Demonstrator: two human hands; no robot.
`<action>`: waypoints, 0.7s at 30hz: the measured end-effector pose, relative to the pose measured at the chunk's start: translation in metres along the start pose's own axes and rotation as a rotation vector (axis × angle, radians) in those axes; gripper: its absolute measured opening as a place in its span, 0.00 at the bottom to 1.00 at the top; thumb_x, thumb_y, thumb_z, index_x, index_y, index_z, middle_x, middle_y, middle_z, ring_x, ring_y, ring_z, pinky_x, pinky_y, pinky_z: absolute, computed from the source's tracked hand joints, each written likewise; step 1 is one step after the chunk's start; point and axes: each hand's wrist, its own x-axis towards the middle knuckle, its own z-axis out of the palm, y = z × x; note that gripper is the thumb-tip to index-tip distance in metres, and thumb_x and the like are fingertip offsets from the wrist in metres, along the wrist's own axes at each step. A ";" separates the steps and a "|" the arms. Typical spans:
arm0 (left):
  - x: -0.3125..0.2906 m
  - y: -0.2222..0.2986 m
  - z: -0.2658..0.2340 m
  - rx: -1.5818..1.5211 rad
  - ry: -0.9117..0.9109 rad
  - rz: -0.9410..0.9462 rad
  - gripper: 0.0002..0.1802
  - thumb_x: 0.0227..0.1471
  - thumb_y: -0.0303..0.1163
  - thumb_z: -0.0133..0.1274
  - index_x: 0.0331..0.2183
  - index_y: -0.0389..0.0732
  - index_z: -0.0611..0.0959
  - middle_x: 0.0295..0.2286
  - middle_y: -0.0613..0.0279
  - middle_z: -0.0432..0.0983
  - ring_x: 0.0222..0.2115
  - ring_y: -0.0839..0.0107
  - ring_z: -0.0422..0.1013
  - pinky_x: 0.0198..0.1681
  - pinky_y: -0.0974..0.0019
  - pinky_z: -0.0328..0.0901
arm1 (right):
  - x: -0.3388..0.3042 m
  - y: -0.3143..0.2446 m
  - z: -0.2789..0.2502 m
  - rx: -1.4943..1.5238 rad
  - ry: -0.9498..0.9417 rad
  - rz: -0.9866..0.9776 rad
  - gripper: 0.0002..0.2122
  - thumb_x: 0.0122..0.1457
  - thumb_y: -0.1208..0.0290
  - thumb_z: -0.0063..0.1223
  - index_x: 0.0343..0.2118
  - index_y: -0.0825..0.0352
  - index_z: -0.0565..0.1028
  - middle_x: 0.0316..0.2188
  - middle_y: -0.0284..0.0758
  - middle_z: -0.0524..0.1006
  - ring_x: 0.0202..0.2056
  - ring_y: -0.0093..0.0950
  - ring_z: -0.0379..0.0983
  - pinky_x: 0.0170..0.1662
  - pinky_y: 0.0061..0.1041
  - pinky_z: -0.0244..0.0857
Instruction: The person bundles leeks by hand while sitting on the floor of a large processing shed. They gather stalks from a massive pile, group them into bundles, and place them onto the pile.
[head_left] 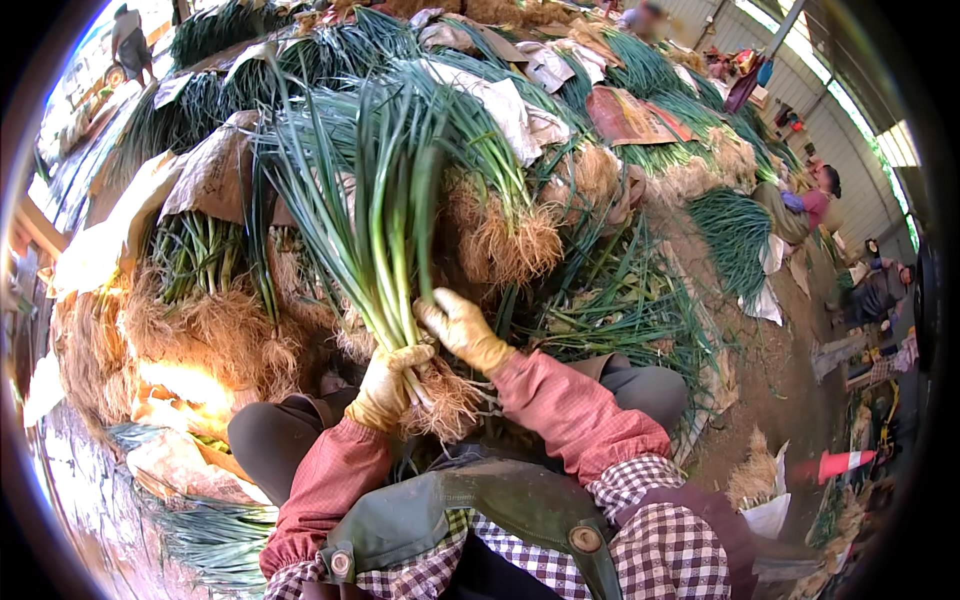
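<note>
Bunch of long green onions (385,255), one, before the green apron (470,490), roots (447,403) nearest it: left hand (383,388), grip closed round the lower stalks; right hand (464,330) beside them, grip unclear; step seemingly tidying, next move calling for steady left support.

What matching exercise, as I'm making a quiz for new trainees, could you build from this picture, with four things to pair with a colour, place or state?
Things:
1. Left hand
2. Held leaves
3. Held roots
4. Cone

Descriptions:
A. Red and white, toward the picture's right
B. Green, fanning out toward the picture's top
C. Gloved and closed around the stalks
D. Tan and tangled, near the person's lap

Right pairs: 1-C, 2-B, 3-D, 4-A.
</note>
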 end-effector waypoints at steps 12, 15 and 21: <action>0.023 -0.012 -0.016 -0.072 -0.178 -0.002 0.24 0.46 0.28 0.51 0.46 0.32 0.68 0.31 0.53 0.73 0.35 0.63 0.70 0.36 0.64 0.67 | 0.121 0.056 -0.182 -0.683 0.332 0.239 0.12 0.49 0.57 0.53 0.30 0.61 0.74 0.19 0.36 0.74 0.23 0.31 0.71 0.29 0.30 0.63; 0.026 -0.005 -0.006 0.005 -0.121 -0.093 0.22 0.42 0.26 0.53 0.42 0.31 0.70 0.31 0.52 0.74 0.31 0.65 0.71 0.36 0.67 0.66 | 0.124 0.069 -0.173 -0.413 0.323 0.207 0.05 0.46 0.73 0.57 0.22 0.63 0.70 0.17 0.25 0.69 0.20 0.20 0.65 0.24 0.21 0.60; 0.027 -0.002 0.005 -0.343 -0.245 -0.025 0.17 0.38 0.22 0.49 0.36 0.35 0.70 0.31 0.54 0.71 0.39 0.55 0.68 0.45 0.55 0.63 | 0.077 0.051 -0.108 -0.344 0.277 0.062 0.18 0.44 0.64 0.59 0.38 0.67 0.71 0.25 0.39 0.74 0.25 0.31 0.70 0.32 0.30 0.65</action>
